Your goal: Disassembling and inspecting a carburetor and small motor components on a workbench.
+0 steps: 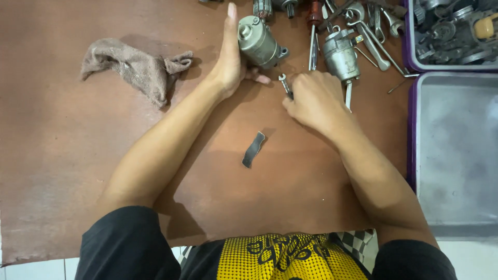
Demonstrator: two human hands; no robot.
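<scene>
- Nearest my view, a small dark bent metal strip [253, 149] lies alone on the brown mat [62, 166], between the two forearms; I judge it laid aside within easy reach.
- My left hand [228, 57] stands flat and open on edge, palm pressed against the side of the grey cylindrical motor [258, 41]; I read this as bracing the motor so it cannot roll.
- My right hand [314, 98] is closed around a small wrench [285, 84], whose open end points toward the motor's lower end, just beside the left thumb.
- A second grey motor body [341, 56] lies just beyond the right knuckles, among loose spanners [373, 44].
- A crumpled grey rag [135, 65] sits well apart to the left.
- Two purple-rimmed trays stand at the right: the far tray [410, 57] holds parts, the near tray [413, 135] sits by the right forearm.
</scene>
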